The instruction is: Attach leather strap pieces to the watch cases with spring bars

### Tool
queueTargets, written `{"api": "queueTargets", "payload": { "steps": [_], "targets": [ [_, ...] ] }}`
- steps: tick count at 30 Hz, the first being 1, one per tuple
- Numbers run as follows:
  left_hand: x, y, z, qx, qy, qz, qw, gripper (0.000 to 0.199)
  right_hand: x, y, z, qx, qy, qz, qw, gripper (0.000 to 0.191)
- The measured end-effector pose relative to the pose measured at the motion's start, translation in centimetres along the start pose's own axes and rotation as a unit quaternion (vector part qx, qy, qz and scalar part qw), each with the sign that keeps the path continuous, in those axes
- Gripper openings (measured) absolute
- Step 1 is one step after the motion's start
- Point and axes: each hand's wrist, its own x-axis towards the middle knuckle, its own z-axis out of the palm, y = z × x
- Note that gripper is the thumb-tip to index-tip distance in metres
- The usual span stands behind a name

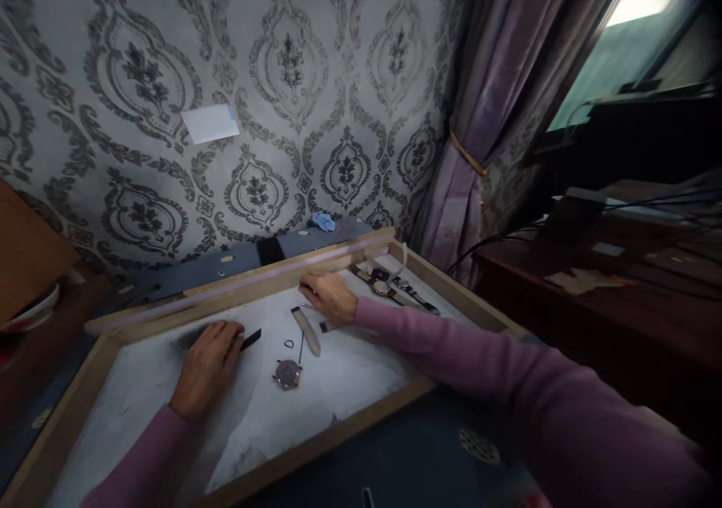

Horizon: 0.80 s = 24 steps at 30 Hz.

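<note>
A short flat black strip sticks out from the curled fingers of my left hand, low over the white floor of a wooden-framed tray. Near the tray's far wall, my right hand has its fingers closed; what they hold, if anything, is hidden. Between the hands lie a round watch case without its straps, a tan strap piece, a small dark ring-shaped piece and a thin dark rod. Another strap piece shows below my right wrist.
Several strapped watches lie in the tray's far right corner. A crumpled blue cloth sits behind the far wall. Papers and cables cover a dark red desk at the right. An orange-brown box stands at the left.
</note>
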Motion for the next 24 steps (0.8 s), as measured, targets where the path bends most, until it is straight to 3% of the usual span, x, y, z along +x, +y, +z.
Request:
{"api": "queueTargets", "payload": {
  "steps": [4,14,24],
  "targets": [
    [0.0,0.1,-0.2,0.015,0.02,-0.019,1.0,0.023,-0.8,0.2,-2.0,-0.004,0.034,-0.003,0.999,0.022],
    [0.0,-0.2,0.0,0.023,0.033,-0.037,0.999,0.024,-7.6,6.3,-4.2,-0.022,0.052,0.065,0.996,0.031],
    [-0.1,0.4,-0.1,0.001,0.017,-0.074,0.997,0.026,-7.4,5.5,-3.7,-0.015,0.032,0.047,0.998,0.028]
  ]
}}
